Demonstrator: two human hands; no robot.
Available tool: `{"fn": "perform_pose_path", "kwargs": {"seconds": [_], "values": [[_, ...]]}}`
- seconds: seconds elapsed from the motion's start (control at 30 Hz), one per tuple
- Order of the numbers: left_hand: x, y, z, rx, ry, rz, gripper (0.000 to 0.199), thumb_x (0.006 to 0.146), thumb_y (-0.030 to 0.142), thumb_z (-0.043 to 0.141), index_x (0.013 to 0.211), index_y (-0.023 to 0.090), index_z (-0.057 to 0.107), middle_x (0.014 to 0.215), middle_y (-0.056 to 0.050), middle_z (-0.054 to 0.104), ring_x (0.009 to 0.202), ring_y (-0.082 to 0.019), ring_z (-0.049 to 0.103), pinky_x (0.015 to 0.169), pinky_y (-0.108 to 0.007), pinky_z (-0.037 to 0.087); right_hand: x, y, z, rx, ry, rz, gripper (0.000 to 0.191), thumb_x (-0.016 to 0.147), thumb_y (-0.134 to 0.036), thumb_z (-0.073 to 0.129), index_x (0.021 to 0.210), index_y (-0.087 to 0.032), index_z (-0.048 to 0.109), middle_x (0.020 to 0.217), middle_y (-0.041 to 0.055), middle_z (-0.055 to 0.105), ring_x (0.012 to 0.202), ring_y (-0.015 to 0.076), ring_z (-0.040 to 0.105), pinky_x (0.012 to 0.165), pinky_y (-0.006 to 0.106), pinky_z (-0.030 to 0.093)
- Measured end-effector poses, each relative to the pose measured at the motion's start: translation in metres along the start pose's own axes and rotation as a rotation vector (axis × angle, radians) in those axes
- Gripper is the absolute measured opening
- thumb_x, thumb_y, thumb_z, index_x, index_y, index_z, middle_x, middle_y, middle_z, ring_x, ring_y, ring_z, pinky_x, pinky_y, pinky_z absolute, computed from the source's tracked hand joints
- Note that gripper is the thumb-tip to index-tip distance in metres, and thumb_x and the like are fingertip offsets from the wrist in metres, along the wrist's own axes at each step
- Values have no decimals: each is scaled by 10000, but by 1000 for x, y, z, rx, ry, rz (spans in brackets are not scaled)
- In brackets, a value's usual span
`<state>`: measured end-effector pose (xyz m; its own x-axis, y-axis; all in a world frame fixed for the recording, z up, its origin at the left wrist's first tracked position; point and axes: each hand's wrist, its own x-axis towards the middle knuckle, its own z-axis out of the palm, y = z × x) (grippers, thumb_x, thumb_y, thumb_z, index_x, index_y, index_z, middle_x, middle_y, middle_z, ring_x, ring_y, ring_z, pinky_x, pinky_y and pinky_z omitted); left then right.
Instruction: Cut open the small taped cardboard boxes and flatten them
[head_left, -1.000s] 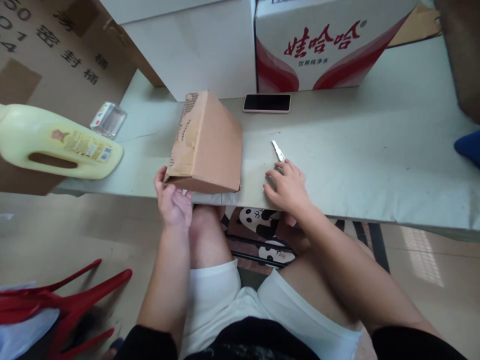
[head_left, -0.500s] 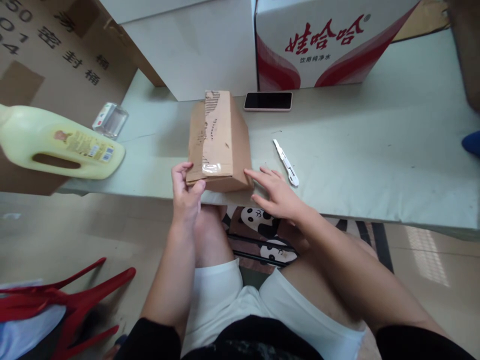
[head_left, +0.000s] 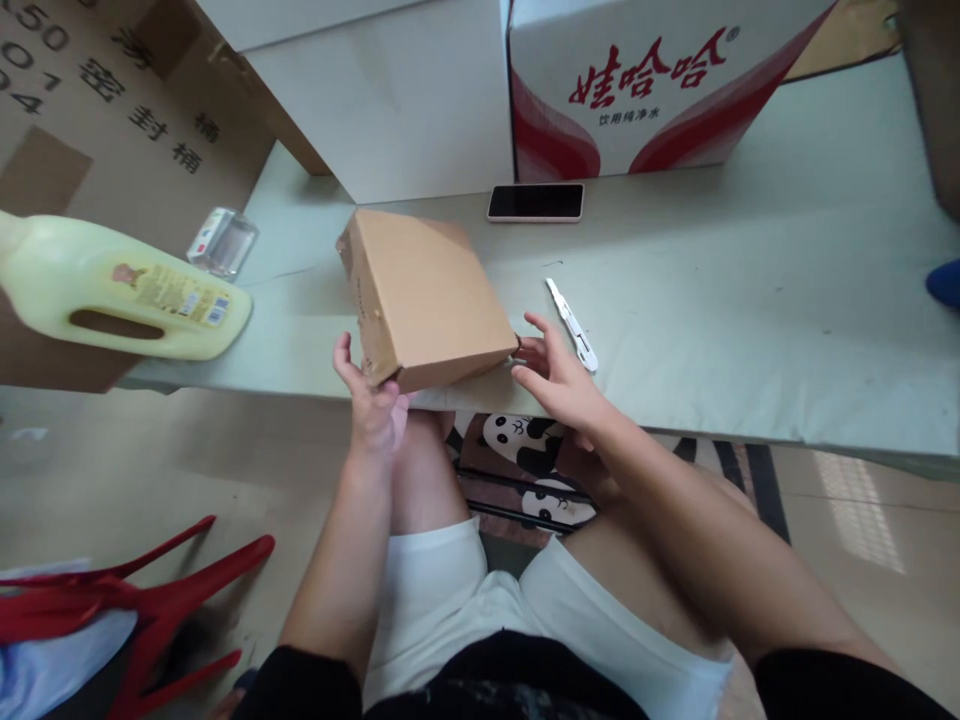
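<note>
A small brown cardboard box (head_left: 435, 290) sits tilted over the near part of the table, a plain face up and its worn, taped side turned left. My left hand (head_left: 371, 405) grips its near left corner, with the thumb at the front and part of the fingers hidden. At the near right corner, my right hand (head_left: 559, 375) has its fingertips partly under the box, holding that corner with the thumb and index finger apart. Just beyond my right hand lies a white utility knife (head_left: 572, 325), blade end pointing away.
A phone (head_left: 535, 203) lies behind the box, before a white carton (head_left: 390, 110) and a red-and-white carton (head_left: 622, 145). To the left are a yellow jug (head_left: 120, 285), a clear plastic case (head_left: 223, 243) and a large carton (head_left: 90, 110). The table's front edge (head_left: 750, 430) runs above my knees.
The box has rolled to the left, so its taped top now faces left and a plain side faces up. My right fingers have moved from its side to under its near right corner.
</note>
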<state>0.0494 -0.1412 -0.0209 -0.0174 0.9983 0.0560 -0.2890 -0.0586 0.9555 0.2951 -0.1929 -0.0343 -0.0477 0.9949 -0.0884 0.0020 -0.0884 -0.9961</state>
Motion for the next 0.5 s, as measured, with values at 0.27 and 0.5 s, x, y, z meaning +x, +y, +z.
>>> {"fn": "perform_pose_path", "kwargs": {"seconds": [0.27,0.5], "values": [[11,-10,-18,-20,279,-51,511,626,393,853,1072,296,624,1066,-12,695,865,-160,680,643,-246,572,3,4,8,-74,94,44,725,878,-335,562,1542,-197,306,1549,206,440,1147,268,681,1040,484,531],[11,-17,-36,-160,289,-280,260,711,384,790,887,217,697,843,-5,753,777,-143,712,644,-230,595,2,-1,3,-531,12,-144,368,867,-343,548,1145,-178,722,1511,153,512,1422,338,461,1173,555,380]]}}
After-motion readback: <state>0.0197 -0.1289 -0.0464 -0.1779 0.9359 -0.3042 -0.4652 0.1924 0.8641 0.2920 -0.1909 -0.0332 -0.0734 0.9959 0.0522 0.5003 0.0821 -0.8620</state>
